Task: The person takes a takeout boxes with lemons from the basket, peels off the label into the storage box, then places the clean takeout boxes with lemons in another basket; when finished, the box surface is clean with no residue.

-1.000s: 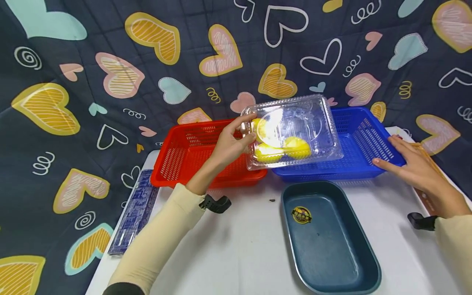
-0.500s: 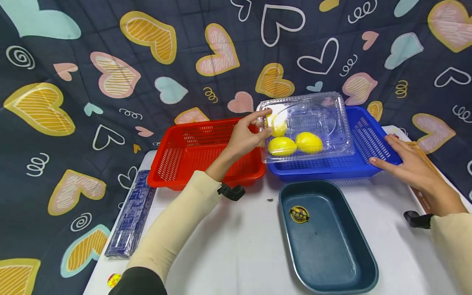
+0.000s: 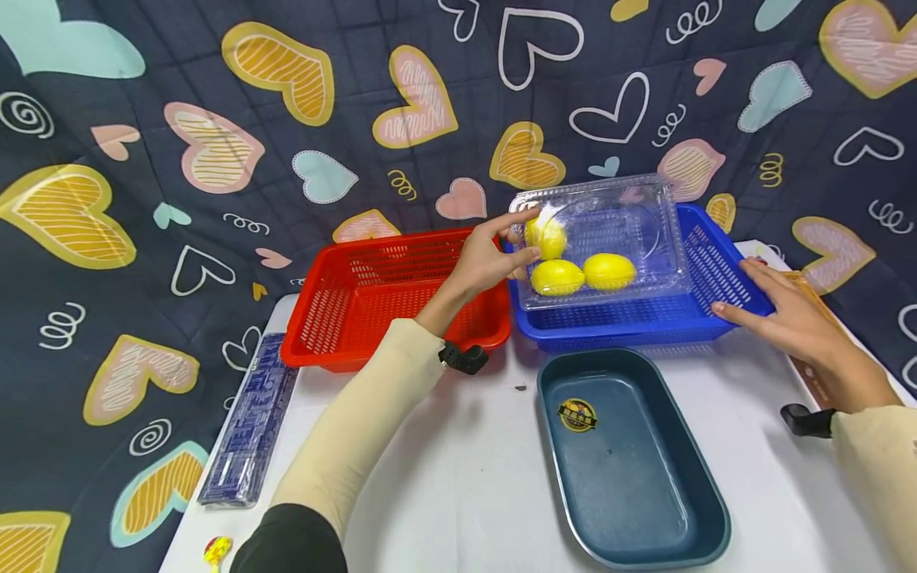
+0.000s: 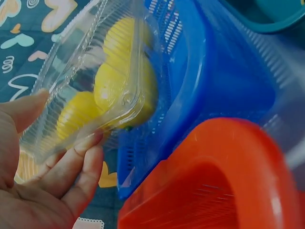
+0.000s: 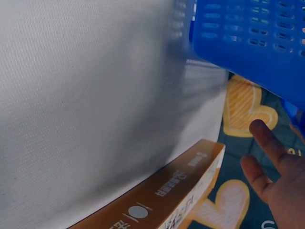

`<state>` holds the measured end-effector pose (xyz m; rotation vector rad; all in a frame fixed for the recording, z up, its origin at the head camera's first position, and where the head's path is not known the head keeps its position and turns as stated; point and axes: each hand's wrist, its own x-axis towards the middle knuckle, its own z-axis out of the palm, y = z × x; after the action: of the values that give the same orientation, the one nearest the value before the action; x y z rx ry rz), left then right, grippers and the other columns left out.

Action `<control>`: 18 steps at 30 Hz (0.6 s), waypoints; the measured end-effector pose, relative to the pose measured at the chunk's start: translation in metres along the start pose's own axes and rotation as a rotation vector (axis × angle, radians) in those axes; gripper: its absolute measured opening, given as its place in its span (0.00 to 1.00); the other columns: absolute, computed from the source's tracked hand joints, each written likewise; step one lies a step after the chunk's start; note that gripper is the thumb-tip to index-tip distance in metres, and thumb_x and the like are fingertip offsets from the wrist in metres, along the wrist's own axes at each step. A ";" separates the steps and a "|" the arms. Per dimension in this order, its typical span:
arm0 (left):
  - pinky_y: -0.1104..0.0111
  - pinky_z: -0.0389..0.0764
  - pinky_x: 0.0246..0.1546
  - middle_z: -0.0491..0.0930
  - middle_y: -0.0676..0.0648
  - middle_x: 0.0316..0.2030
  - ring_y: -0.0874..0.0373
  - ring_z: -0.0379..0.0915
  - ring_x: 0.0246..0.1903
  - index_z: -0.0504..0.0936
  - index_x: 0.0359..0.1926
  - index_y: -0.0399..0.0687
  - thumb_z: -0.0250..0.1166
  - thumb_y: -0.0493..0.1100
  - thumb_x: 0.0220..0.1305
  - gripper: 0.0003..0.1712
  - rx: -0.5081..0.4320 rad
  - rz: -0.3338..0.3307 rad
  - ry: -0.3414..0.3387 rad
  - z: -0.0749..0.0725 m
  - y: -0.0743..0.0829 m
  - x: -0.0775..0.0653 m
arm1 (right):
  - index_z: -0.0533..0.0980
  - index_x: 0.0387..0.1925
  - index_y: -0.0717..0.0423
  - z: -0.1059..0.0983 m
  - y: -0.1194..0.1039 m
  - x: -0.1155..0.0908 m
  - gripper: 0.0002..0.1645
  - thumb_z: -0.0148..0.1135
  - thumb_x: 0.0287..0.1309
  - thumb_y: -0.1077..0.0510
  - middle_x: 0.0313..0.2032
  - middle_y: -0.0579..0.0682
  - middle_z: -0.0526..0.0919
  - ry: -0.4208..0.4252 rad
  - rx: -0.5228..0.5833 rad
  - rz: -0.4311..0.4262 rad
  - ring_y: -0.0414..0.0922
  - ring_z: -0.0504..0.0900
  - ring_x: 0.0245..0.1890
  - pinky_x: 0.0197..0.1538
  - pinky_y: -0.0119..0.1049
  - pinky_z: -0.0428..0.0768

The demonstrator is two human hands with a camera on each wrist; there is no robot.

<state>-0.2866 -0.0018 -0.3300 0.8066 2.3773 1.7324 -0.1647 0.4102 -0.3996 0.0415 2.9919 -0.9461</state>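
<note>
My left hand [image 3: 483,259] grips the left end of a clear plastic clamshell box [image 3: 645,231], thumb on one side and fingers on the other. Inside the box lie three lemons [image 3: 610,271], gathered toward its left and lower side. Tilted, the box is held over the blue perforated basket [image 3: 616,328] and hides part of it. The left wrist view shows the lemons [image 4: 126,86] through the plastic, close to the fingers. My right hand [image 3: 802,322] is at the blue basket's right corner, thumb by the rim and fingers mostly straight.
A red perforated basket [image 3: 322,354] stands left of the blue one. Nearer lies a dark teal tray [image 3: 637,477]. A flat blue-patterned packet [image 3: 251,430] and a lollipop [image 3: 217,549] lie at the left. An orange-brown box [image 5: 176,186] lies by the right edge.
My left hand has carried the clear box with the lemons rightward, farther over the blue basket. My right hand stays at the basket's corner. The lollipop has come into view.
</note>
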 end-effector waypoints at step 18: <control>0.52 0.87 0.36 0.69 0.43 0.34 0.35 0.76 0.26 0.78 0.68 0.57 0.72 0.37 0.62 0.33 -0.010 -0.030 -0.197 0.009 -0.004 0.046 | 0.37 0.81 0.58 -0.001 0.001 0.000 0.62 0.58 0.66 0.33 0.81 0.63 0.31 0.003 -0.001 0.006 0.70 0.32 0.79 0.74 0.74 0.37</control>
<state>-0.3238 0.0260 -0.3264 0.8905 2.2390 1.5730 -0.1644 0.4113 -0.3991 0.0512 2.9930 -0.9444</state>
